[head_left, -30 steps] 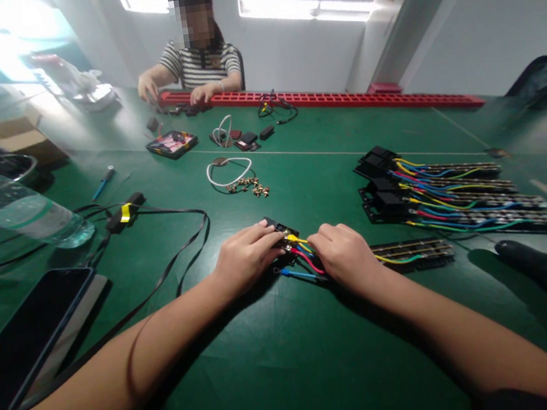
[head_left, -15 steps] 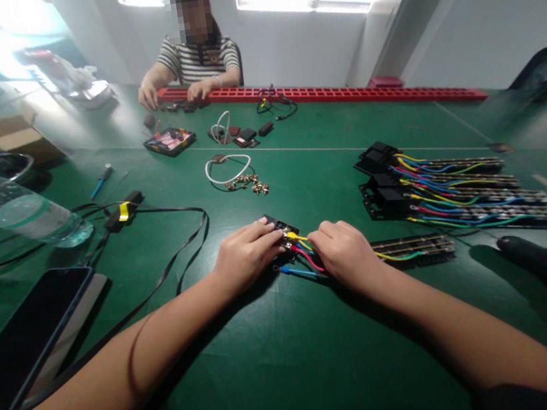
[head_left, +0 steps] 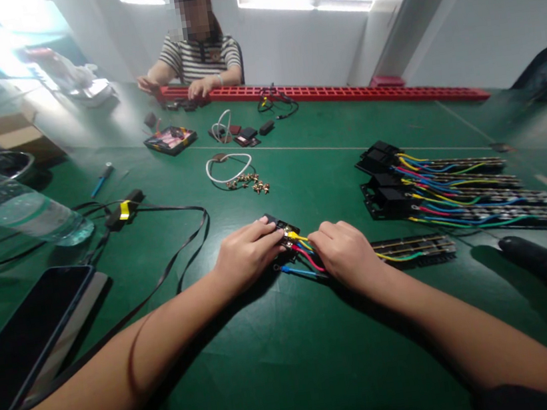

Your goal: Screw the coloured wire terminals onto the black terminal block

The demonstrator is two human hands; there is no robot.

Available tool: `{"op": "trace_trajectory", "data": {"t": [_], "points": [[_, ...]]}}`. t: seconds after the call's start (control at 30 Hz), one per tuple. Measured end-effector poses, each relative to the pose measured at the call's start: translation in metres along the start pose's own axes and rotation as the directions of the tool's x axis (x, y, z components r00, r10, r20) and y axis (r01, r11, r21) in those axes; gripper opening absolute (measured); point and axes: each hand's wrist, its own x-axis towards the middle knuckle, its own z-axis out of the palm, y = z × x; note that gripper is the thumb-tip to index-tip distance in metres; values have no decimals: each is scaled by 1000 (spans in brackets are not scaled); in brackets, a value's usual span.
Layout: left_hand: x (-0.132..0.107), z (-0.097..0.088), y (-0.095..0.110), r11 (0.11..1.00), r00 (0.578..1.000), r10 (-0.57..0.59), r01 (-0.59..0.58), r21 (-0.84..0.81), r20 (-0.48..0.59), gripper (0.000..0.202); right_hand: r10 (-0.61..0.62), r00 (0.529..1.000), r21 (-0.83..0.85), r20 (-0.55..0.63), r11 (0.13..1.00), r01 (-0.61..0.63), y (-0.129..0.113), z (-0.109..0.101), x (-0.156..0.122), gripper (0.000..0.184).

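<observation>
Head view: black block (head_left: 283,225) sits angled mid-tabletop (head_left: 274,359), wires (head_left: 303,237) running from it toward a dark strip (head_left: 420,243). Left hand (head_left: 248,253) is narrow, fingers on the block's near end; can't tell if it pinches anything. Right hand (head_left: 344,249) is curled closed over the wires. I read the step as placing wire ends at the block. Next move, my guess, calls for a steady block and fine fingertip alignment. Yellow and red sleeves meet the block; blue lead (head_left: 303,271) lies beside it, ring end apart.

Left hand (head_left: 247,253) near curled right hand (head_left: 344,249)
</observation>
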Motion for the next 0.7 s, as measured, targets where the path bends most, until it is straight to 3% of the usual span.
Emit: {"op": "trace_trajectory", "data": {"t": [0.7], "points": [[3, -3, 0, 999, 999, 36, -37, 34, 20, 20, -18, 1000, -13, 18, 1000, 18, -1, -4, -1, 29]]}}
